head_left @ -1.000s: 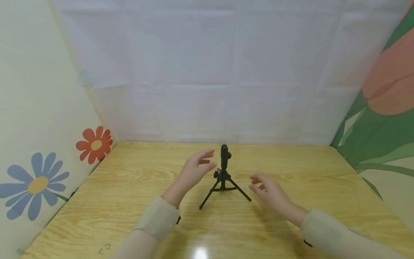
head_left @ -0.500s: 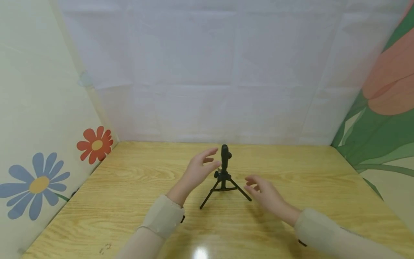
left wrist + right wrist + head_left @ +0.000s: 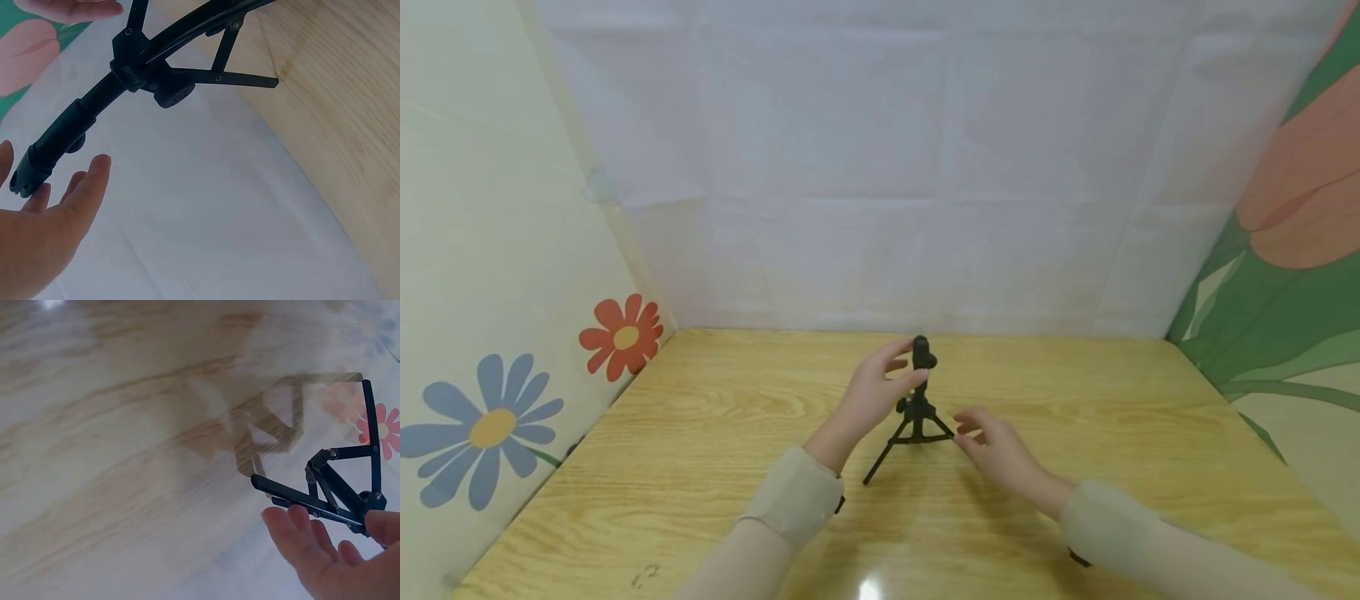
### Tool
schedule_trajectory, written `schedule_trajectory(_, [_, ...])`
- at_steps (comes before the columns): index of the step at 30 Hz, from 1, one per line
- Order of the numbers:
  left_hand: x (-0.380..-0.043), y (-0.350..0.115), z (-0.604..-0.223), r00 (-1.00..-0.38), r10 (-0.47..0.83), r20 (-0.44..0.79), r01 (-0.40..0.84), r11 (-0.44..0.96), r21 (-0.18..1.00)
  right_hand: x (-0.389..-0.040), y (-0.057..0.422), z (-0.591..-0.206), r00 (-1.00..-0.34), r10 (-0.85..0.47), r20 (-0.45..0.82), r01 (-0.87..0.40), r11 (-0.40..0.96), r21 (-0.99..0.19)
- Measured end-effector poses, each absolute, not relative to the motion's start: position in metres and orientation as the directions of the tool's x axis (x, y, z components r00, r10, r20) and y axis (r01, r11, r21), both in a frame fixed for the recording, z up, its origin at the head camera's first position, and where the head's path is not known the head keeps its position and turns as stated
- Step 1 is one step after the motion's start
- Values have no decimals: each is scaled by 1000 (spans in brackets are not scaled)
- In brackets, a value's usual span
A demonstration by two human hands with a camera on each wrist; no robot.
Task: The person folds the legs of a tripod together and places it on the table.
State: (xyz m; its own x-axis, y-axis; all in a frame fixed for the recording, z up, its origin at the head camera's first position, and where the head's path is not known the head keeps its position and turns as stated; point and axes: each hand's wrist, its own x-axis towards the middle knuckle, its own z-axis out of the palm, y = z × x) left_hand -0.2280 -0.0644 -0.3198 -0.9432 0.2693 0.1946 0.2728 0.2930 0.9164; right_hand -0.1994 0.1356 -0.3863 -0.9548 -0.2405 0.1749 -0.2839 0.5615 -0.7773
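Observation:
A small black tripod (image 3: 917,410) stands upright on the wooden table with its legs spread. My left hand (image 3: 871,396) is at the upper end of its centre column, thumb and fingers apart on either side. In the left wrist view the fingertips come right up to the column's open top end (image 3: 28,178), and the palm faces it. Lower down, my right hand (image 3: 1000,454) is beside the right leg, its fingers loosely bent. Seen from the right wrist, its fingers and thumb lie along that leg (image 3: 306,501), spread rather than closed round it. A round knob (image 3: 174,92) juts from the hub.
The wood-grain table (image 3: 715,467) meets a white sheet (image 3: 820,167) at the back. Flower-printed panels stand at the left, with a blue flower (image 3: 490,429), and at the right, with a pink tulip (image 3: 1311,183). Small dark marks (image 3: 645,575) show on the table's front left.
Both hands have moved inward to the tripod: the left to the right and slightly up to the column's top, the right leftward to the leg. The tripod has stayed in place.

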Motion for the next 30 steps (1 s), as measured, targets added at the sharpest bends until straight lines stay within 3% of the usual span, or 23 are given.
schedule_trajectory(9, [-230,-59,-321,-947,247,204,272,279,921,-203,129,-392,-966,-203,161,-252,583,-773])
schedule_trajectory(30, [-236,-52,-321,-949,200,245,290,244,926,-219,132,-395,-944,-288,161,-308,594,-743])
